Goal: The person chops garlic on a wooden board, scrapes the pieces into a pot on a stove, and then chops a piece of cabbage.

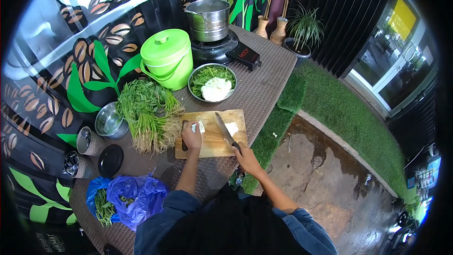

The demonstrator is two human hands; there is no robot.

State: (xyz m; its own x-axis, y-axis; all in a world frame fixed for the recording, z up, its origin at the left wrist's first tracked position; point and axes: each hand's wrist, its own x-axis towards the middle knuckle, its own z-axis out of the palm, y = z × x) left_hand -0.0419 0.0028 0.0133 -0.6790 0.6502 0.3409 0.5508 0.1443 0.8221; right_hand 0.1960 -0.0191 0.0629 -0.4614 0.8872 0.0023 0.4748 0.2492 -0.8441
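Note:
A wooden cutting board (212,144) lies on the woven table. My left hand (192,137) rests on its left part, fingers closed on a small white piece of cauliflower (199,126). My right hand (246,157) grips the black handle of a knife (223,127), whose blade points away from me across the board. Another white piece (231,128) sits on the board just right of the blade. Beyond the board stands a metal bowl (194,78) holding green leaves and white cauliflower chunks (216,89).
A bunch of leafy greens with roots (150,115) lies left of the board. Behind are a green lidded bucket (167,57), a steel pot (208,19) on a stove, a small steel bowl (109,122), woven cups and blue plastic bags (134,198). Table edge runs right, above wet ground.

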